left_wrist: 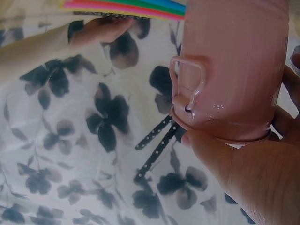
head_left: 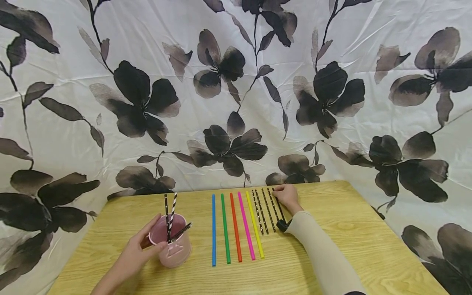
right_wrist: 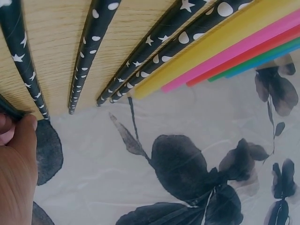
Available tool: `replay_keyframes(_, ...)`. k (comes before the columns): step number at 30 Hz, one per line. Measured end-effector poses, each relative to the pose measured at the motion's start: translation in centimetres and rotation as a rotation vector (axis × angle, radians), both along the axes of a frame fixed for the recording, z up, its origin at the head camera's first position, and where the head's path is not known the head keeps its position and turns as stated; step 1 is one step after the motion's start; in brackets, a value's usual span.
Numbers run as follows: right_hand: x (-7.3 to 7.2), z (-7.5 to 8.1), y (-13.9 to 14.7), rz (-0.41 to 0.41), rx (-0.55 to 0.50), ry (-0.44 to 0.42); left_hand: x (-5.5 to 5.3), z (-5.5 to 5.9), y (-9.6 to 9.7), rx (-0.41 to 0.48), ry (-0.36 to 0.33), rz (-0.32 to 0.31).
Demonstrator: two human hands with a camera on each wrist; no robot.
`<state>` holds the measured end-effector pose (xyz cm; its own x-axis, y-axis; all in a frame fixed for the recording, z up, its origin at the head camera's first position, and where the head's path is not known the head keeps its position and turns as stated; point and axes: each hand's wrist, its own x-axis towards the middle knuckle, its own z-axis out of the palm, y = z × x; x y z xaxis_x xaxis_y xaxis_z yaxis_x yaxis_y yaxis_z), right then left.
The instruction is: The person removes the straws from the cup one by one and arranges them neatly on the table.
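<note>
Slantwise, a slim black straw [head_left: 280,208] lay at the right end of a row on the counter, its long axis running from the far edge back toward the person, the near end drifting right and lost beside the wrist. Its far end was pinched between thumb and fingers of the right hand [head_left: 289,197]. Just left of it were four black straws patterned with white stars and dots [right_wrist: 88,56], then longer plain ones in yellow [head_left: 255,225], pink [head_left: 246,225], red [head_left: 236,227], green [head_left: 225,229] and blue [head_left: 214,229], all pointing lengthwise away from the person. Further left, the left hand [head_left: 141,248] grasped a glossy pink cup with a small loop handle [head_left: 176,256], thumb at the rim; its mouth faced up and away. Three black-and-white patterned straws [head_left: 172,211] stood in it, two near upright, one leaning right. Underneath was a yellowish wood-grain counter [head_left: 332,250]; behind hung white cloth with black flowers [head_left: 276,114].
</note>
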<state>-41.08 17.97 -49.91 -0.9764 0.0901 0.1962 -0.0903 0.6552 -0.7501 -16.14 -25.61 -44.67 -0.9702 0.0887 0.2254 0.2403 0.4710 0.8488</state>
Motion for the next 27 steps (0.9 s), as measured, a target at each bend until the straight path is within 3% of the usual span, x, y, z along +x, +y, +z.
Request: replay_keyframes(27,-0.54,-0.33,-0.01,-0.004,-0.015,0.000,-0.07,0.05,-0.06,0.000,0.005,-0.017)
